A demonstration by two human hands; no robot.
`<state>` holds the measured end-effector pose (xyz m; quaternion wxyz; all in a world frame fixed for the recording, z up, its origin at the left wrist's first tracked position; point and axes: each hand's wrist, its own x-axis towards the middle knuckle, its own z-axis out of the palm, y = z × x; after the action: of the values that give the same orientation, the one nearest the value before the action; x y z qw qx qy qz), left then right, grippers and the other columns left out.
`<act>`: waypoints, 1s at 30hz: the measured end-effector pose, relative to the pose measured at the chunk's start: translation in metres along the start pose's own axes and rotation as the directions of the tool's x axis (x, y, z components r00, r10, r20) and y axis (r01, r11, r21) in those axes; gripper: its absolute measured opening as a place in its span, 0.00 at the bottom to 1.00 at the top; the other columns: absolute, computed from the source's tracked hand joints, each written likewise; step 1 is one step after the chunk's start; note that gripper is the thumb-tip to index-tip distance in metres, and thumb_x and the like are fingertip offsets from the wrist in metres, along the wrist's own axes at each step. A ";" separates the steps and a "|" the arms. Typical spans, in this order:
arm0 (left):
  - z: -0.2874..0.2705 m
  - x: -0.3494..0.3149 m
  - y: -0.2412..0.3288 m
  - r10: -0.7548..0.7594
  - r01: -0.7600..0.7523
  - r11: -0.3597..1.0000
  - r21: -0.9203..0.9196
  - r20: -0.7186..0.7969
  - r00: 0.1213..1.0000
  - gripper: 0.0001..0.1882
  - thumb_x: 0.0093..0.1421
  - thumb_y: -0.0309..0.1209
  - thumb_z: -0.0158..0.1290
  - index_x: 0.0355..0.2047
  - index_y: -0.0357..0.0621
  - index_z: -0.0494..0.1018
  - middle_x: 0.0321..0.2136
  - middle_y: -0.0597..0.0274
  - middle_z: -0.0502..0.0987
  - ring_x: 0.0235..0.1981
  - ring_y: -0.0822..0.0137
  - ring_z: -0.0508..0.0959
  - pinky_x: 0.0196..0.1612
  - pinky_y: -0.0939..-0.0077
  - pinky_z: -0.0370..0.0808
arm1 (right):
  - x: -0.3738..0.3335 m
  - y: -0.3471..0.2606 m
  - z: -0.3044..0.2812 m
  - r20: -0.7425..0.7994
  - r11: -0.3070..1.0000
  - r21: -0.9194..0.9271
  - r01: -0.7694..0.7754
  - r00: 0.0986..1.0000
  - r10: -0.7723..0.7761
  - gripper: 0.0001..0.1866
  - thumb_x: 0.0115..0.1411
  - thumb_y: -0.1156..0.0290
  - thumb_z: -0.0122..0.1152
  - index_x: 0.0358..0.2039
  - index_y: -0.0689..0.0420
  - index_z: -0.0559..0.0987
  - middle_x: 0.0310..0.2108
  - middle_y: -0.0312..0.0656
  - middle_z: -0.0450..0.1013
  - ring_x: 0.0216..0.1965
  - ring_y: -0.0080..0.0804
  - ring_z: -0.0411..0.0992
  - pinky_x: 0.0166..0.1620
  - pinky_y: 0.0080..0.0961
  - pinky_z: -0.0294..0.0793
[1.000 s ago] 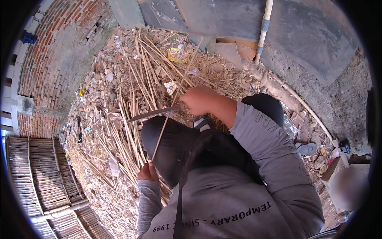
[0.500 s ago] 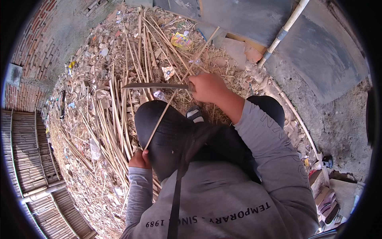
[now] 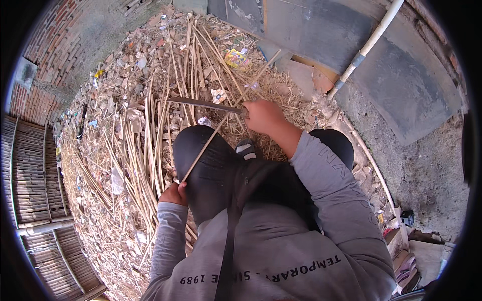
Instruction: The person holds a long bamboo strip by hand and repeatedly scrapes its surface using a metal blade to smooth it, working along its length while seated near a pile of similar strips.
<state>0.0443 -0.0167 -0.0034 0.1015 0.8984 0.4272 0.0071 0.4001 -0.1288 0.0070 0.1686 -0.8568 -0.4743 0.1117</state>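
My left hand is closed round the near end of a thin bamboo strip, beside my left knee. The strip slants up across that knee and away to the far right. My right hand grips the handle of a long machete, whose blade points left and lies across the strip beyond my knees. The handle is mostly hidden in my fist. On the ground to the left lie many loose bamboo strips, and another bunch spreads out farther ahead.
Rubble and litter cover the ground. A brick wall stands at the far left, a slatted bamboo panel at the left. Grey boards and a slanting pole are at the far right. My sandalled foot rests between my knees.
The view has shifted slightly. The machete blade has tilted, its tip now a little farther away than the handle end. Both hands keep their hold.
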 end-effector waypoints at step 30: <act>-0.006 -0.001 0.003 0.005 0.000 0.996 0.084 -0.067 0.998 0.28 0.65 0.54 0.41 0.22 0.42 0.69 0.17 0.43 0.73 0.22 0.39 0.75 0.25 0.48 0.70 | 0.013 0.066 -0.020 -0.051 0.984 0.049 -0.170 0.984 0.173 0.18 0.48 0.64 0.60 0.42 0.54 0.78 0.35 0.51 0.77 0.39 0.50 0.76 0.42 0.45 0.76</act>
<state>0.0448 -0.0184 0.0027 0.0492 0.9017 0.4291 0.0192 0.4651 -0.1541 -0.0008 0.1903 -0.8933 -0.3914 0.1127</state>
